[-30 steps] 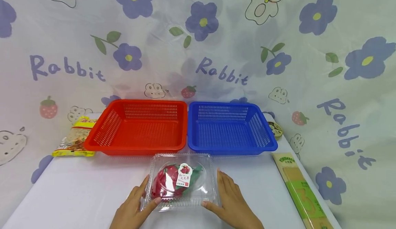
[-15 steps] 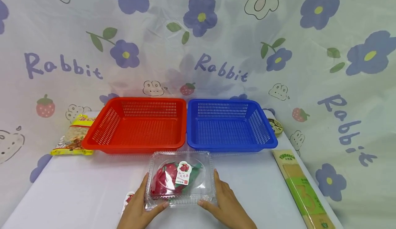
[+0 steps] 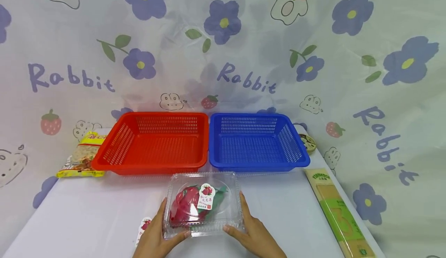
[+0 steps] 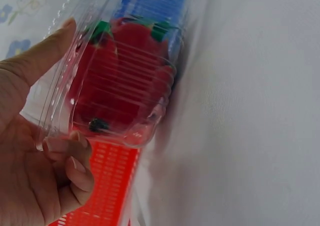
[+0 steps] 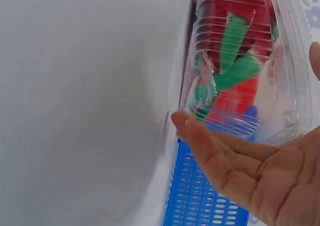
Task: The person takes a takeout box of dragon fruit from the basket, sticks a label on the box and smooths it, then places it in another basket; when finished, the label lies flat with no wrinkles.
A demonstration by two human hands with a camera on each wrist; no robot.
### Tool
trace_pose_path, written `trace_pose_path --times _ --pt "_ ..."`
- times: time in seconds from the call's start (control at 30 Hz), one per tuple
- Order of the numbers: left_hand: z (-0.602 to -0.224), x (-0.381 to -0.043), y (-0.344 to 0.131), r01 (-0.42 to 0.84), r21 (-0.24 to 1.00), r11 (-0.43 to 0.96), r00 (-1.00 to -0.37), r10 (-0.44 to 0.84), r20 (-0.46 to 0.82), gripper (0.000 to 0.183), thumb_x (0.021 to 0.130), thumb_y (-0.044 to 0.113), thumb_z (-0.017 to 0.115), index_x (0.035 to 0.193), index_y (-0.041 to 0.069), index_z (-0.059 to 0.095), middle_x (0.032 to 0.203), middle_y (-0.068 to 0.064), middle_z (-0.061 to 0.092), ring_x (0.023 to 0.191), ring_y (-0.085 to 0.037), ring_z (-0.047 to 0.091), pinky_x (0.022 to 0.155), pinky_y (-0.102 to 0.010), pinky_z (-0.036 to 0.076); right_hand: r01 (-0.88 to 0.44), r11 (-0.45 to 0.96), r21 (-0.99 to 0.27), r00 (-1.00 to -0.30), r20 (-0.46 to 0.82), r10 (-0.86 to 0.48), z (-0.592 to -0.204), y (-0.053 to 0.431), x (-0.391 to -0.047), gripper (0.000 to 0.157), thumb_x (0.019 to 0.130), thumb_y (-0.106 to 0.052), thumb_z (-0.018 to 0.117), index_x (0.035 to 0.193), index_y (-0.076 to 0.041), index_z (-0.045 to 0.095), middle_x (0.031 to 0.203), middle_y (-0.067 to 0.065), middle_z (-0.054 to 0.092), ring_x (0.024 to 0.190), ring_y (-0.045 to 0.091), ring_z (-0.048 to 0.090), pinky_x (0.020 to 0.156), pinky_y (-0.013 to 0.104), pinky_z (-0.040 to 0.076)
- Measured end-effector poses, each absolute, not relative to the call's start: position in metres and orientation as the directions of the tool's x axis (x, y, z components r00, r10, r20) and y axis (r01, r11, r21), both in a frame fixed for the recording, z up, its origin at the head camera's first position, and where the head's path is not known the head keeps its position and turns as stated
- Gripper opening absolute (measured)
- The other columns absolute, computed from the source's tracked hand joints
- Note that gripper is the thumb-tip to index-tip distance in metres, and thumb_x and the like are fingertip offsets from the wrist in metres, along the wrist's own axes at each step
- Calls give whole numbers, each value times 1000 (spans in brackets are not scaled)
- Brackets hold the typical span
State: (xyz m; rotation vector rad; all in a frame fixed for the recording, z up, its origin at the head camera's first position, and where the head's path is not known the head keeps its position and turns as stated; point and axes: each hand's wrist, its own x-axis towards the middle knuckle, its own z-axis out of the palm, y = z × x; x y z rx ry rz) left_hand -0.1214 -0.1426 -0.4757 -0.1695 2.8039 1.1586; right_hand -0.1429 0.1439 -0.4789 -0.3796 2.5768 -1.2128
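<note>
Left hand (image 3: 155, 229) and right hand (image 3: 257, 231) grasp opposite sides of a clear clamshell box (image 3: 225, 211), thumbs (image 3: 180, 236) at its near edge; red dragon fruit (image 3: 184, 207) lies between the fingers (image 4: 77, 173). Beyond them: red basket (image 3: 167, 149), blue basket (image 3: 251, 149). Fruit-printed sticker (image 3: 144, 227) just outside left fingers.

"Rabbit" x3 on the backdrop (image 3: 181, 57). Big "3" on the green-tan pack (image 3: 336, 207); brand above too blurry. Sticker (image 3: 206, 197) on the clear box (image 3: 228, 217): Chinese characters, fine print illegible.

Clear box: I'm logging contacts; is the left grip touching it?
Touching: the left wrist view shows the left grip with its thumb against the rim of the clear box.
</note>
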Motion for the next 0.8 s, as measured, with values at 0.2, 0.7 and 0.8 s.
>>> trace_pose_path --times 0.2,0.7,0.8 --pt "-477 -118 -143 -228 688 689 -969 -89 -232 121 69 57 83 158 5 18 143 -30 48 113 -41 60 91 -63 51 -57 557 -829 -913 -183 -366 -475 146 -138 97 97 -49 58 159 -24 -11 120 30 65 101 41 68 80 63 53" --pt "-443 -106 -138 -295 662 689 -948 -122 -295 133 61 67 81 161 22 6 151 -21 43 128 -49 48 94 -67 46 -119 339 -933 -900 -42 -433 -455 148 -124 77 108 -27 41 158 -29 -17 133 38 52 89 23 73 76 47 58" --pt "-436 -102 -136 -282 666 691 -955 -136 -264 135 60 68 81 161 25 3 152 -19 43 128 -48 49 95 -67 45 -98 320 -942 -911 -44 -410 -451 147 -123 69 109 -27 33 158 -32 -15 136 41 48 81 18 73 73 54 57"
